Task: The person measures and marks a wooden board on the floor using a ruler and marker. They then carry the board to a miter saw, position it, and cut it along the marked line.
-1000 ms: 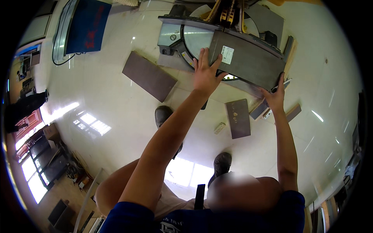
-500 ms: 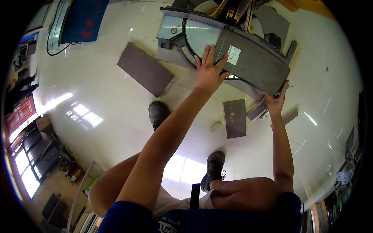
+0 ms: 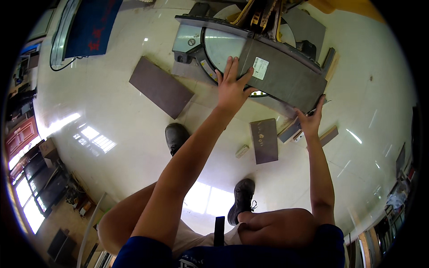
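A dark grey-brown board (image 3: 286,73) with a white label lies across the round metal table of a miter saw (image 3: 225,44), along its fence. My left hand (image 3: 232,91) rests with fingers outstretched at the board's left end, fingertips over the saw table and the board's edge. At the far right end, my right hand (image 3: 311,121) grips the board's near corner, its thumb on the near edge and fingers round the end. The saw's yellow and black upper part (image 3: 263,15) stands behind the fence; its blade is hard to make out.
On the glossy floor lie a larger brown board (image 3: 161,87), a smaller brown board (image 3: 264,140) and a little wooden block (image 3: 242,151). Narrow offcuts (image 3: 330,136) lie under and beside my right hand. A blue panel (image 3: 93,29) stands at the far left. My shoes (image 3: 243,196) are close by.
The whole scene has shifted slightly left and down in view. Both hands keep their places on the board, and the board stays against the fence.
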The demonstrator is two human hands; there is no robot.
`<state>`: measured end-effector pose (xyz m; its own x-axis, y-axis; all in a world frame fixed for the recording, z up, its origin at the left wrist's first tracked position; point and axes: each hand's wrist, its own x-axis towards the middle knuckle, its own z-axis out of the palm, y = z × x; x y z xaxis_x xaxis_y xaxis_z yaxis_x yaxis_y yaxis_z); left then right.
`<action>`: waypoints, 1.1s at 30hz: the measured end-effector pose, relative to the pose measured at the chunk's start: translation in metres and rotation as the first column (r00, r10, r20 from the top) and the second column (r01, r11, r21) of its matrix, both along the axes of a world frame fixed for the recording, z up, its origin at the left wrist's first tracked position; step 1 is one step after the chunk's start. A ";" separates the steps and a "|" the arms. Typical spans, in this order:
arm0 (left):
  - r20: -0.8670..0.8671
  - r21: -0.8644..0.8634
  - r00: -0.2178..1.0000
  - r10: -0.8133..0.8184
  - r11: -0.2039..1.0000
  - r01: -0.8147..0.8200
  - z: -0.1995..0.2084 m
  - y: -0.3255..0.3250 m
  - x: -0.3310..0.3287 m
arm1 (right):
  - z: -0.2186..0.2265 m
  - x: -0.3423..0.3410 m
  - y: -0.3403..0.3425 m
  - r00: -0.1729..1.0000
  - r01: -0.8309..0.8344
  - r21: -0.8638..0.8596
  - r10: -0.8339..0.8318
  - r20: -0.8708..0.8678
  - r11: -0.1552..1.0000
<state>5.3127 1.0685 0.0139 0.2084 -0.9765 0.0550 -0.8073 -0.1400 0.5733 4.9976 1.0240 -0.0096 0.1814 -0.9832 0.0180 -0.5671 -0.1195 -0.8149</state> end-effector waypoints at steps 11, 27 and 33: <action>0.008 0.007 1.000 -0.009 1.000 0.009 -0.001 0.002 0.004 | 0.004 0.004 -0.001 0.999 -0.001 -0.016 0.001 -0.038 1.000; 0.000 0.006 1.000 -0.024 1.000 0.024 0.006 0.002 0.004 | -0.001 0.002 0.001 0.995 0.012 0.065 -0.018 0.100 0.998; -0.011 0.008 1.000 -0.024 1.000 0.024 0.006 0.002 0.003 | 0.000 0.000 0.003 0.996 0.026 0.078 -0.033 0.083 0.997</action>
